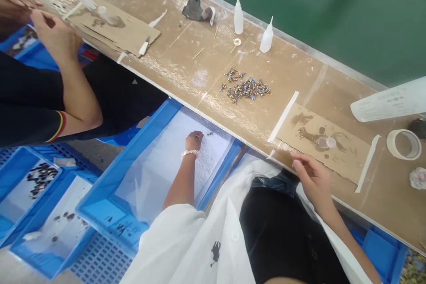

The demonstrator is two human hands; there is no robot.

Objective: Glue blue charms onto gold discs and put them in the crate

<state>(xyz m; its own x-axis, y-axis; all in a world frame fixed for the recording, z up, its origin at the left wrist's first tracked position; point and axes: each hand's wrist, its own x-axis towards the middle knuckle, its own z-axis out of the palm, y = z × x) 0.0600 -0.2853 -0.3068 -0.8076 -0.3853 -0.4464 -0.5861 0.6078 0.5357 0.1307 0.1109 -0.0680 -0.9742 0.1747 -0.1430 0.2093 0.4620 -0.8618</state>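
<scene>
My left hand (194, 140), with a bracelet at the wrist, reaches into a blue tray (128, 137) lined with white paper. Its fingers are closed; whatever they hold is hidden. A small dark piece (210, 133) lies on the paper just beside it. At the table edge, my right hand (313, 179) has thumb and forefinger pinched together; I cannot make out anything between them. Close to it is a taped cardboard sheet (349, 159) with dark brown smears and a small clear cup (326, 143). Farther left on the table lies a pile of small blue-and-gold pieces (248, 88).
Two white squeeze bottles (238, 20) stand near the table's back edge. A roll of tape (404, 144) and a large white bottle (389, 102) lie at right. A co-worker's hands (58, 35) are at far left, near another cardboard sheet (129, 31). More blue trays (53, 248) sit below.
</scene>
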